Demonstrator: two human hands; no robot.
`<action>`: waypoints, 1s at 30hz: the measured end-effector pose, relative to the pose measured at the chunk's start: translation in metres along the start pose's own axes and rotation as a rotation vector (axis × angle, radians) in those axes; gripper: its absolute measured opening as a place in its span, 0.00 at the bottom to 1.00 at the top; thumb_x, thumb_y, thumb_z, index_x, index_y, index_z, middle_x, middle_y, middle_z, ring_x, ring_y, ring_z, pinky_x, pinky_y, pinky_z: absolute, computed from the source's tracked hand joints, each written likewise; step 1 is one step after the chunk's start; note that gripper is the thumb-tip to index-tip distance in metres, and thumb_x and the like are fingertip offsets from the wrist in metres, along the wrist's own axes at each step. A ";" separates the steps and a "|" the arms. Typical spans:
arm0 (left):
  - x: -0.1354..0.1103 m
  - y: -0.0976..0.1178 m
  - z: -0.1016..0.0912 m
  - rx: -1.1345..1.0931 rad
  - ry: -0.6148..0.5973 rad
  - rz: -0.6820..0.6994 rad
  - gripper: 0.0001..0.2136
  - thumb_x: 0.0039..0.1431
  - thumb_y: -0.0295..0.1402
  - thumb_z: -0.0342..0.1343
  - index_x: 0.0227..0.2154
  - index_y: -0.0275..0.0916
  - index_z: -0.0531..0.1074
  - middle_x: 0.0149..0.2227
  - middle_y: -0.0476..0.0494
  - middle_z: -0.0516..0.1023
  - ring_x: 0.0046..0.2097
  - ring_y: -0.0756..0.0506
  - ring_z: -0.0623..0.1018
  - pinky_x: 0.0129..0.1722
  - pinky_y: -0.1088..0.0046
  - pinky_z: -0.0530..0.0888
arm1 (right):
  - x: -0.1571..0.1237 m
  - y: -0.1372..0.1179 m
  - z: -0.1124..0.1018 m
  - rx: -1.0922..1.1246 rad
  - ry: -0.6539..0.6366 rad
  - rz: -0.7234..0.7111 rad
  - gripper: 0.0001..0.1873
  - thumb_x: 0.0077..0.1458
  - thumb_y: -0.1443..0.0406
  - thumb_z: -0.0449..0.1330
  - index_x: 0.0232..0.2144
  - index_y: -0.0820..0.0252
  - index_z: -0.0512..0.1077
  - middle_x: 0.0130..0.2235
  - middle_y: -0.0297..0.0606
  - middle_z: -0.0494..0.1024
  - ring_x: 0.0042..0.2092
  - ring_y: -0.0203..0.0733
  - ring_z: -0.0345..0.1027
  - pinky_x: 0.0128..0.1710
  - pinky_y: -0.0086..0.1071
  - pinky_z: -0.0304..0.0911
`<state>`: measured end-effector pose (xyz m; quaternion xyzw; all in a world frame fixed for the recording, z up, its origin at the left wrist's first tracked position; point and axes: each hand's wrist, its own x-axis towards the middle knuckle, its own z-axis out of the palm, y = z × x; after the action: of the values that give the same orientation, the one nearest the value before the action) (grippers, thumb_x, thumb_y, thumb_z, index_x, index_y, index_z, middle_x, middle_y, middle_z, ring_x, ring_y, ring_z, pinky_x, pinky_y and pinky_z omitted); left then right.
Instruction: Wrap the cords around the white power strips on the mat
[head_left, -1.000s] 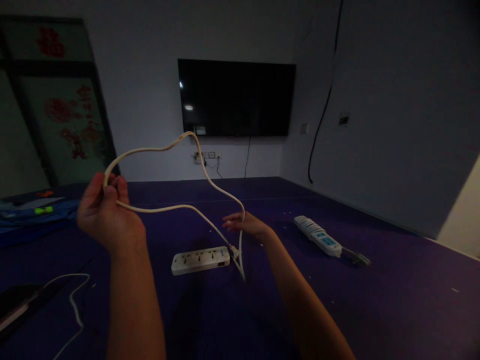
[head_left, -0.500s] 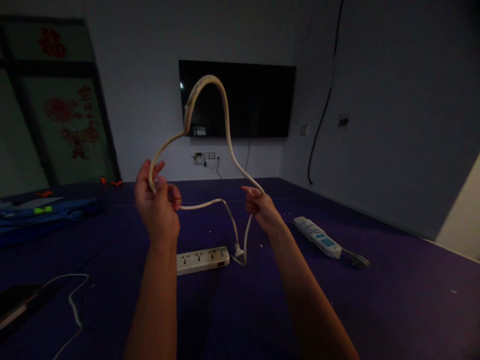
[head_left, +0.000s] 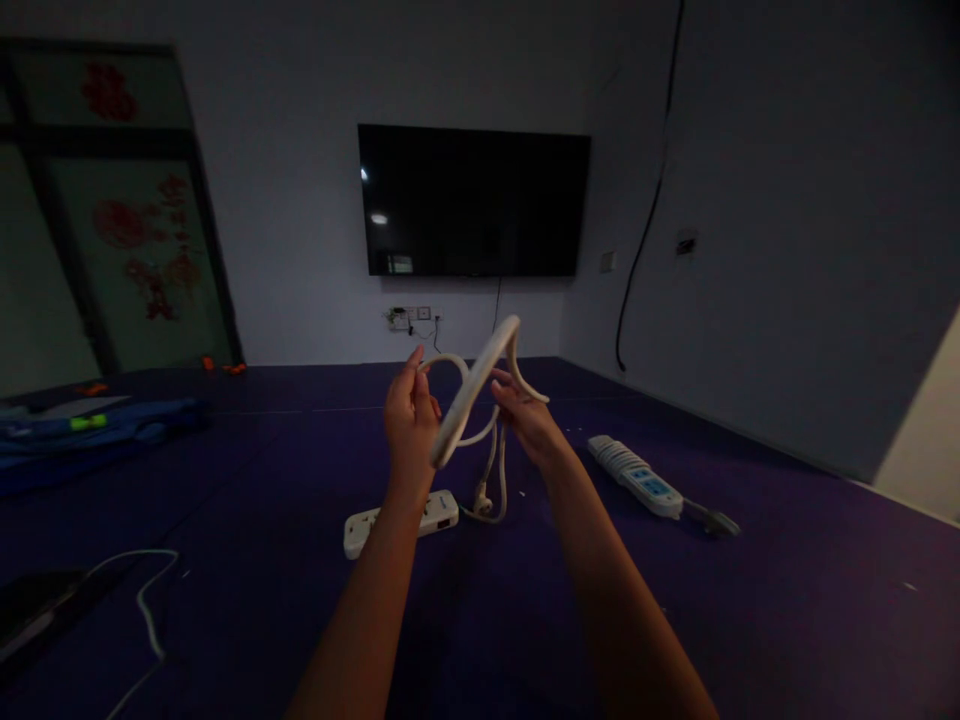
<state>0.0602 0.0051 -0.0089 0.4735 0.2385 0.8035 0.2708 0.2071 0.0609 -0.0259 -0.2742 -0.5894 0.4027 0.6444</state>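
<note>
A white power cord [head_left: 480, 375] arcs in a loose loop between my hands, above the purple surface. My left hand [head_left: 411, 415] is closed on the cord near its fingertips. Close by on the right, my right hand [head_left: 527, 418] also closes on the cord, thumb toward the loop. Below hangs the cord's plug [head_left: 482, 498], beside the end of a white power strip [head_left: 439, 512]. My left forearm hides part of that strip. The cord's lower bend reaches the strip's right end.
Another power strip [head_left: 652, 490], its cord wound round one end, lies to the right. A thin white cable [head_left: 150, 610] and a dark flat object [head_left: 37, 610] lie at left. Blue cloth [head_left: 150, 418] is farther back. A television [head_left: 476, 200] hangs on the wall.
My left hand has moved right, close to my right hand. The tall cord arch has dropped and folded into a smaller loop. The plug has shifted slightly, and my right hand has barely moved.
</note>
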 end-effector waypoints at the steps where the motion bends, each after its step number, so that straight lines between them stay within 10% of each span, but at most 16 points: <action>1: -0.001 0.000 0.001 -0.003 -0.001 -0.013 0.11 0.58 0.28 0.53 0.42 0.45 0.75 0.35 0.44 0.76 0.19 0.58 0.64 0.14 0.83 0.59 | -0.001 0.001 0.001 -0.040 -0.015 -0.007 0.29 0.40 0.54 0.65 0.44 0.58 0.69 0.23 0.27 0.59 0.24 0.30 0.50 0.23 0.26 0.49; 11: 0.002 -0.002 0.002 -0.103 0.087 -0.317 0.09 0.58 0.31 0.52 0.40 0.37 0.71 0.28 0.47 0.76 0.15 0.58 0.65 0.12 0.84 0.56 | -0.009 -0.015 0.002 -0.355 -0.413 -0.218 0.21 0.39 0.49 0.65 0.31 0.57 0.77 0.42 0.40 0.73 0.44 0.45 0.65 0.40 0.36 0.61; 15: 0.007 0.003 -0.001 -0.198 0.118 -0.421 0.06 0.58 0.26 0.50 0.36 0.35 0.70 0.25 0.46 0.76 0.16 0.57 0.66 0.13 0.85 0.58 | -0.016 -0.026 0.005 -0.400 -0.599 -0.162 0.22 0.36 0.48 0.66 0.25 0.59 0.76 0.34 0.39 0.76 0.39 0.43 0.67 0.38 0.34 0.61; 23: 0.018 0.014 -0.002 -0.687 0.320 -0.513 0.10 0.63 0.26 0.41 0.27 0.37 0.64 0.29 0.42 0.77 0.35 0.48 0.79 0.36 0.72 0.75 | -0.018 -0.021 0.010 -0.456 -0.485 -0.084 0.32 0.37 0.41 0.58 0.10 0.57 0.49 0.15 0.25 0.46 0.20 0.27 0.38 0.20 0.28 0.36; 30: 0.021 0.010 -0.012 -0.653 0.097 -0.442 0.15 0.59 0.47 0.47 0.28 0.39 0.62 0.47 0.37 0.72 0.53 0.36 0.72 0.47 0.51 0.71 | -0.025 -0.029 0.025 -0.567 -0.460 -0.070 0.32 0.41 0.38 0.51 0.12 0.57 0.49 0.16 0.26 0.46 0.21 0.27 0.37 0.20 0.28 0.34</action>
<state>0.0385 0.0100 0.0056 0.2614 0.0793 0.7808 0.5620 0.1884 0.0215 -0.0118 -0.3239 -0.8162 0.2520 0.4066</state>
